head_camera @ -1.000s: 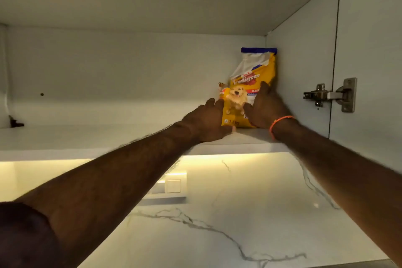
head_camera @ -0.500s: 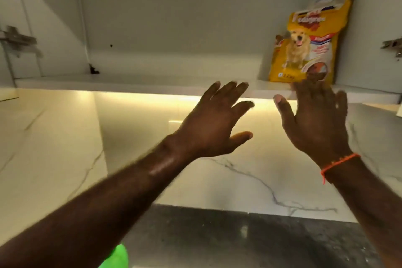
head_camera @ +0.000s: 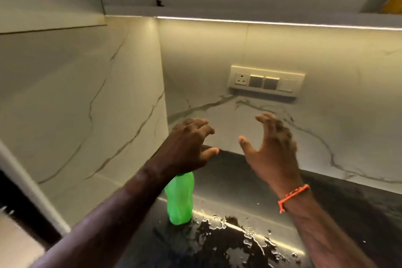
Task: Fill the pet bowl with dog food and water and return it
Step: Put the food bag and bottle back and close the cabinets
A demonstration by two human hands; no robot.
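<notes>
Hovering empty over the dark counter [head_camera: 239, 180], left hand [head_camera: 187, 148] and right hand [head_camera: 274, 152], fingers loosely curled.

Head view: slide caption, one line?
Both hands, left hand and right hand, hover empty above a wet dark counter beside a green bottle.

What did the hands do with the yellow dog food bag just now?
Both hands let go of the dog food bag on the cupboard shelf and came down. The left hand and right hand now hover empty, fingers loosely spread, above the dark counter. The bag stayed on the shelf; only its yellow corner shows. A green bottle has come into view.
</notes>
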